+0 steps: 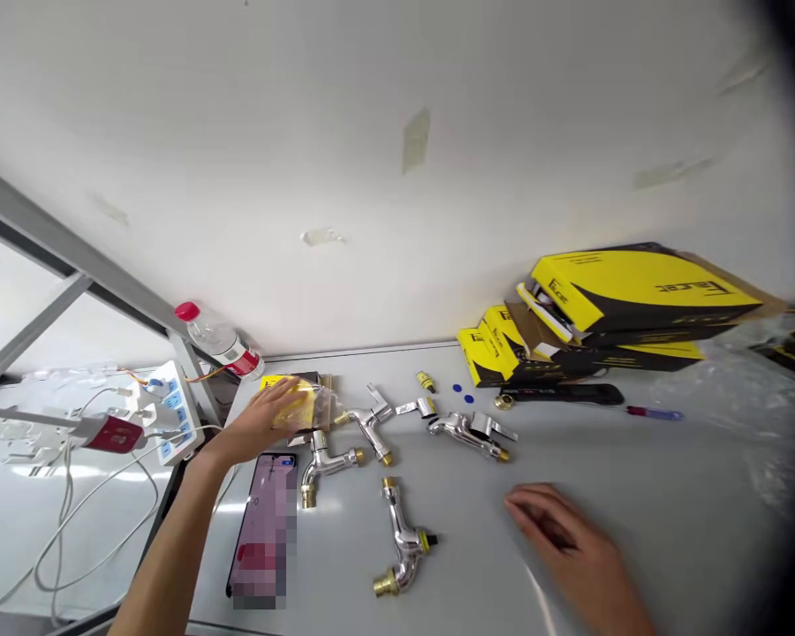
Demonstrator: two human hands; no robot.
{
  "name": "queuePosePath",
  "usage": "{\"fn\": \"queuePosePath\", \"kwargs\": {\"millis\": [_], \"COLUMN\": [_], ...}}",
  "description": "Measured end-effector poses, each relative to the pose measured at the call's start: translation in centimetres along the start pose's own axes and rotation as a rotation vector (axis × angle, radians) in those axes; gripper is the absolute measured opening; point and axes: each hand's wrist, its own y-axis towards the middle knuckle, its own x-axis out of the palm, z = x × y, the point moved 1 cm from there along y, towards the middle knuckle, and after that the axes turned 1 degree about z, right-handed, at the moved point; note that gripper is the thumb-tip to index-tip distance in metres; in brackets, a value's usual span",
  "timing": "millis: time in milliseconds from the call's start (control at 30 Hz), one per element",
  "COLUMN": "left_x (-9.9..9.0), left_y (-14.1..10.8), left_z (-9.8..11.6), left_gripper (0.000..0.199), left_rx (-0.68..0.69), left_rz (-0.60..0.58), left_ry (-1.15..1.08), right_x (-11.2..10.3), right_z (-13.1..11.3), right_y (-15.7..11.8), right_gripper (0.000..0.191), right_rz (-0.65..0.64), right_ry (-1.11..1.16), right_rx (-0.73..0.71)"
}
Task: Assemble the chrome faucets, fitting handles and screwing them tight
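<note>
My left hand (271,417) reaches to the back left and grips a small yellow and black box (306,406) wrapped in clear plastic. My right hand (566,543) rests at the front right, its fingers curled together, with nothing seen in them. Nearest the left hand lie a chrome faucet (328,464) with brass ends and a second faucet (369,424). Another chrome faucet (467,431) lies on its side behind the right hand. A faucet body without a handle (404,543), a yellow cartridge showing in it, lies front centre. Behind are a loose handle (417,406) and a yellow cartridge (426,382).
Yellow and black faucet boxes (636,287) are stacked at the back right, beside clear plastic bags (715,389). A screwdriver (654,412), a black tool (570,394) and blue discs (469,399) lie nearby. A phone (261,521), bottle (222,340) and power strip (174,413) are left.
</note>
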Motion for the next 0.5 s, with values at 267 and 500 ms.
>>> {"fn": "queuePosePath", "kwargs": {"millis": [267, 500], "left_x": [2.8, 1.5], "left_y": [-1.1, 0.6], "left_z": [-3.1, -3.1], "left_gripper": [0.064, 0.069], "left_rx": [-0.001, -0.084], "left_rz": [0.097, 0.187], "left_ry": [0.027, 0.163], "right_x": [-0.1, 0.1], "right_z": [-2.2, -2.9], "right_y": [0.0, -0.2], "right_gripper": [0.027, 0.023], "right_rz": [-0.016, -0.089], "right_ry": [0.048, 0.014], "right_rx": [-0.013, -0.057]}}
